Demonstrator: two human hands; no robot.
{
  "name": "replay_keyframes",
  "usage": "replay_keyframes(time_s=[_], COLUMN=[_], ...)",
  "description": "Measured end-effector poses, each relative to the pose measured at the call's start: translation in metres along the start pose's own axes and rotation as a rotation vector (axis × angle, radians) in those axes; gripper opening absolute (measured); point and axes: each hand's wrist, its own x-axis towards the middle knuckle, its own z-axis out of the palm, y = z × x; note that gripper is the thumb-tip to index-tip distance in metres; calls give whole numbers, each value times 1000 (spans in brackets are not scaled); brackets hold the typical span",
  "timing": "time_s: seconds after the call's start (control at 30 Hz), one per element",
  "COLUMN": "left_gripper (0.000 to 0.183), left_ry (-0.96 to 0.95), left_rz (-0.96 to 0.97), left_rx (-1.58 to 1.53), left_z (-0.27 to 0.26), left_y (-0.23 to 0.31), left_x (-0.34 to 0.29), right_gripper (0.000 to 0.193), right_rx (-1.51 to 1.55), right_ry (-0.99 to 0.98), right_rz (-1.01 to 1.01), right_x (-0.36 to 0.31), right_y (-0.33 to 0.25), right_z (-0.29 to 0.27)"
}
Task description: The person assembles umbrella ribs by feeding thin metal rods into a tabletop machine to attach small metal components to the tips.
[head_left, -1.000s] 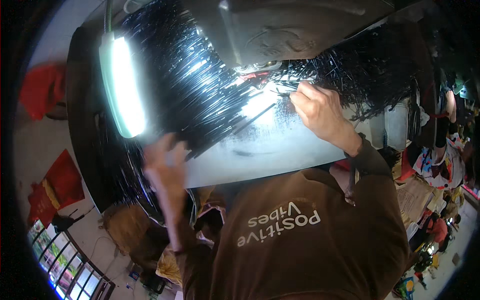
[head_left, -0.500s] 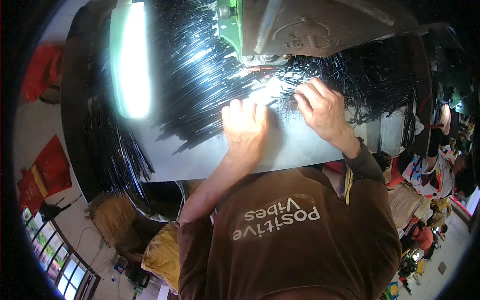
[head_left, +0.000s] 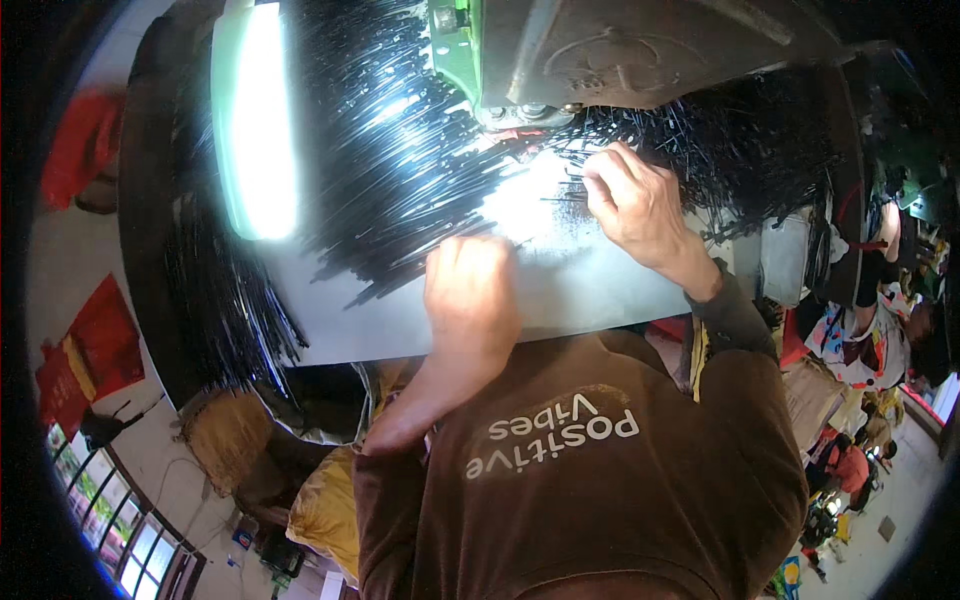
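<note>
Long, thin black strips point(head_left: 400, 200) lie in a thick layer on a pale metal tabletop point(head_left: 350, 335). My left hand point(head_left: 472, 292) is curled closed at the near edge of this layer; its fingertips are turned away, so what it holds, if anything, is hidden. Just right of the bright lit patch, my right hand point(head_left: 640, 210) pinches with thumb and forefinger where the ends of a few thin black strips meet the fingertips. Beyond both hands stands a green machine head point(head_left: 457, 55) with a dark metal cover point(head_left: 640, 60); its lower parts sit close to the right fingertips.
A bright lamp point(head_left: 262, 130) hangs over the left of the table. More strips point(head_left: 235, 290) droop over the left edge, and a tangled heap point(head_left: 750, 160) lies at right. A pale container point(head_left: 786, 260) stands by the right edge; a yellow sack point(head_left: 328, 510) is below left.
My left hand has drawn back toward me, away from the lit patch, and its fingers are more curled. My right hand has shifted slightly left and stays pinched.
</note>
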Motion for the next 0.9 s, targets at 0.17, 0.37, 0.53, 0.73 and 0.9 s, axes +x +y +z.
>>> replay_keyframes(time_s=[0.17, 0.37, 0.53, 0.73, 0.9], left_gripper=[5, 7, 11, 14, 15], left_ry=[5, -4, 13, 129, 96], left_rz=[-185, -299, -381, -216, -209], left_rx=[-276, -527, -596, -451, -396], left_z=[-5, 14, 11, 13, 13], left_y=[-8, -35, -26, -29, -37], left_x=[16, 39, 51, 54, 60], right_gripper=[14, 10, 8, 13, 15], right_rx=[368, 1378, 764, 584, 571], right_ry=[50, 293, 131, 37, 81], right_rz=[158, 308, 267, 171, 307], right_x=[5, 16, 18, 23, 20], right_y=[-11, -38, -42, -52, -47], right_z=[-11, 5, 20, 19, 15])
